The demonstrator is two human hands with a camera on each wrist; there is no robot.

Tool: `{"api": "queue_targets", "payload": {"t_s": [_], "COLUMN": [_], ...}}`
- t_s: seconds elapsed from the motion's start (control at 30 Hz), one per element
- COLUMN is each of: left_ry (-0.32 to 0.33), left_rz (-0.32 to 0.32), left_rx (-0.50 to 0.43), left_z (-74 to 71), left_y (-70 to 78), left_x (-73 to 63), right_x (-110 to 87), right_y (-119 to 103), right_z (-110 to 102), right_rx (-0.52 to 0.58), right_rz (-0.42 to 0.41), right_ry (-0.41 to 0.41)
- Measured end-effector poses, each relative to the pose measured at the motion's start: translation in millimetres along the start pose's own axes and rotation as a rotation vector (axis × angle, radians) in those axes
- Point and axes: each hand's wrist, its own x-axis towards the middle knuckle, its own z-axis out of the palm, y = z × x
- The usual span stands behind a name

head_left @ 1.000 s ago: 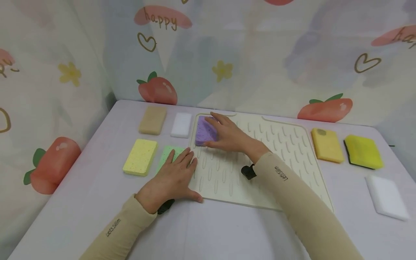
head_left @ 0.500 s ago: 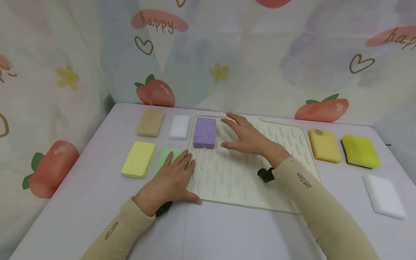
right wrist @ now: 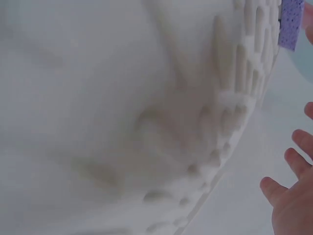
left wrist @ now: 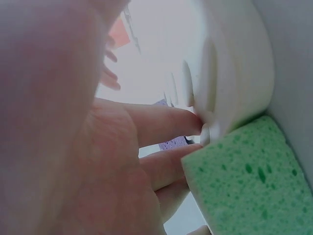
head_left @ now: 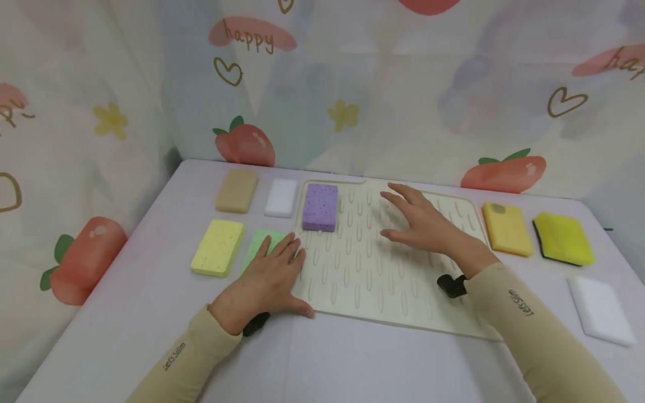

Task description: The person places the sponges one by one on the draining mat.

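Note:
A purple sponge lies flat on the cream ridged mat, near its back left corner. My left hand lies at the mat's left edge, fingers stretched out and thumb spread near the front left corner. Beside its fingers is a green speckled sponge, partly covered by the hand in the head view. Over the right half of the mat hovers my right hand, fingers spread and holding nothing, apart from the purple sponge.
Left of the mat lie a tan sponge, a small white sponge and a pale yellow sponge. To the right are an orange-yellow sponge, a bright yellow sponge with a dark underside and a white pad.
My right hand has let go of the purple sponge and moved right across the mat. The sponge stays at the back left corner. My left hand keeps its place.

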Motion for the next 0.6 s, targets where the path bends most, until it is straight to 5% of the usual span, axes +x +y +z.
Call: {"api": "queue_targets", "payload": {"t_s": [0.6], "left_ry": [0.003], "left_rz": [-0.002], "left_rx": [0.000], "left_z": [-0.7], "left_y": [0.8], "left_x": [-0.3], "right_x": [-63.1], "right_y": [45.7], "right_z": [-17.9], "right_rx": [-0.099], "right_rz": [0.090], "right_ry": [0.097]}}
